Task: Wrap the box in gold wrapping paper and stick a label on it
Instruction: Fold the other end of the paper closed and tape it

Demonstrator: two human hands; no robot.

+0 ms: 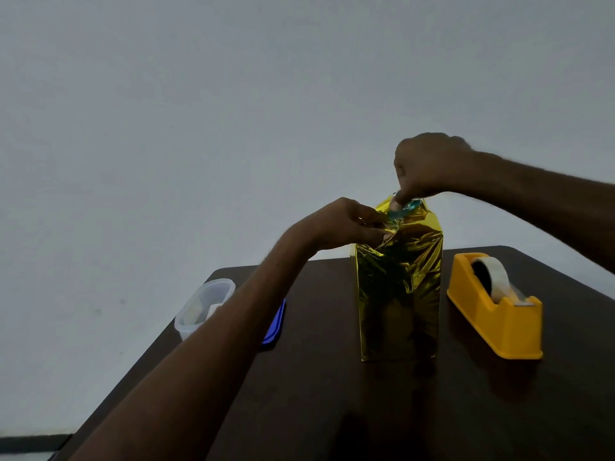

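Gold foil-wrapped upright box stands mid-tabletop, yellow tape dispenser at three o'clock. Left hand pinches the top fold; right hand pinches clear tape strip. Best press it flat across the seam.

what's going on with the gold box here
A person is closing up the top of a tall box wrapped in gold paper, standing upright on a dark table. The left hand pinches the folded paper at the top while the right hand presses a strip of tape onto it. A yellow tape dispenser sits to the right.
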